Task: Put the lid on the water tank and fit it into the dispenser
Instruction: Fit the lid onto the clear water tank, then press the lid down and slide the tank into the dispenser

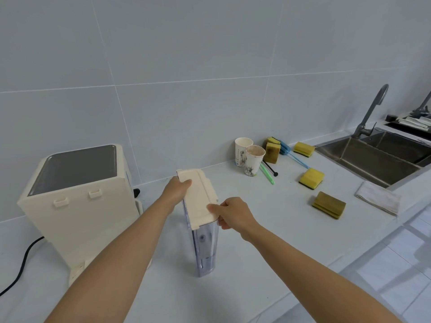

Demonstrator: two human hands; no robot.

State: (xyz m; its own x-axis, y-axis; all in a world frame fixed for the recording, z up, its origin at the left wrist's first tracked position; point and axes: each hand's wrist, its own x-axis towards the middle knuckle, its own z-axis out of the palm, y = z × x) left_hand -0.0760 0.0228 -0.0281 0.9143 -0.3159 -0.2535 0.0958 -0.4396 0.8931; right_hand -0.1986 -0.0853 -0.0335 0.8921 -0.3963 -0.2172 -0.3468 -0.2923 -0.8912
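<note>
Cream lid [199,197]: lying atop the clear water tank [205,245], left hand [176,191] gripping its far end, right hand [233,214] pinching its near corner; dispenser [77,206] standing left of both hands.

White countertop [268,206] running along a wall [210,66] of large pale grey tiles with thin white grout lines. At right, a stainless steel sink [382,157] set into the counter, with a grey curved faucet [370,110] at its back edge. Lower right, a floor [396,264] of pale square tiles. Lighting even and soft, with faint shadows.
</note>
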